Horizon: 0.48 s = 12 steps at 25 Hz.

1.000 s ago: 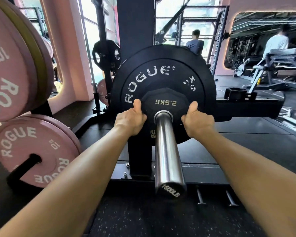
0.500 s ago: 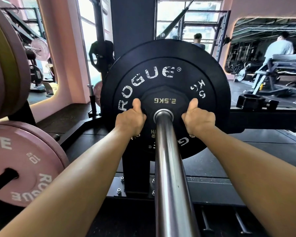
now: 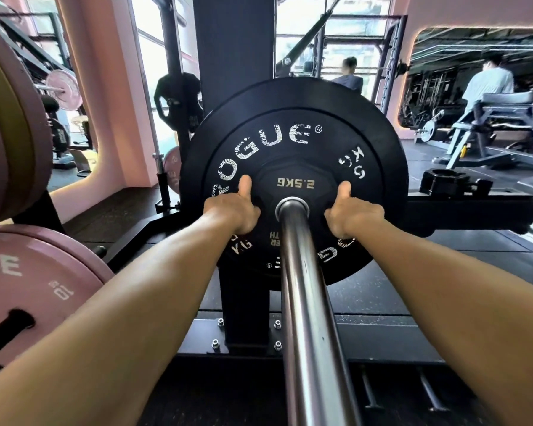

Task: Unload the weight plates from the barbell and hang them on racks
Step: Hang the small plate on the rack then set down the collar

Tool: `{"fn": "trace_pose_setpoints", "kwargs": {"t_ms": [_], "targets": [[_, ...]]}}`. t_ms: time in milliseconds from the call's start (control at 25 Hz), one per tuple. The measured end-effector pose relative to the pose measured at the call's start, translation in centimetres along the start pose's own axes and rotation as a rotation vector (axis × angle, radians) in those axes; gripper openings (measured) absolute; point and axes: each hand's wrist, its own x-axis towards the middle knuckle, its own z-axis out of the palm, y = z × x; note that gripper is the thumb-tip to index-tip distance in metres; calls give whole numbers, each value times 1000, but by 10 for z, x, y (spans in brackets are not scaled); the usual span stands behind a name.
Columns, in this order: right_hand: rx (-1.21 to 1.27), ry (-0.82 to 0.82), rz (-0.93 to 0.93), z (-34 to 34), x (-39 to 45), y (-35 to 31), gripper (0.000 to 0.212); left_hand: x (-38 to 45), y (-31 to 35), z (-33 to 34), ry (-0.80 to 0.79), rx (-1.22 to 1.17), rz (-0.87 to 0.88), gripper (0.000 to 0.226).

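A steel barbell sleeve [image 3: 305,287] runs from the bottom of the view up to the middle. On it sits a small black 2.5 kg plate [image 3: 294,182] in front of a larger black 5 kg ROGUE plate [image 3: 293,130]. My left hand [image 3: 233,210] grips the small plate's left edge, thumb up on its face. My right hand [image 3: 353,215] grips its right edge the same way. The fingers of both hands are hidden behind the plate's rim.
Pink 10 kg ROGUE plates [image 3: 40,290] hang on a rack peg at the left, with bigger pink and yellow plates [image 3: 10,124] above. A black upright [image 3: 233,72] stands behind the barbell. A person sits on a bench [image 3: 493,96] at the far right.
My head has moved closer along the sleeve, so the plates look larger and the sleeve's end has left the view. Both hands keep the same grip on the small plate.
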Motion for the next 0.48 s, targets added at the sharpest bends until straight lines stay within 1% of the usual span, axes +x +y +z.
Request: {"fn": "trace_pose_setpoints", "kwargs": {"t_ms": [80, 120, 200, 280, 360, 480], "targets": [[90, -21, -7, -5, -13, 7, 48, -12, -9, -7, -85, -129, 7, 65], [118, -17, -22, -6, -21, 11, 47, -18, -13, -8, -82, -190, 16, 67], [151, 17, -68, -5, -36, 22, 46, -33, -20, -10, -49, -263, 28, 66], [170, 55, -97, -10, -50, 31, 47, -48, -23, -16, -8, -277, 40, 63], [191, 63, -95, -18, -65, 39, 46, -63, -22, -22, 30, -305, 58, 59], [188, 68, -85, -30, -90, 54, 46, -88, -13, -28, 38, -374, 101, 54]]}}
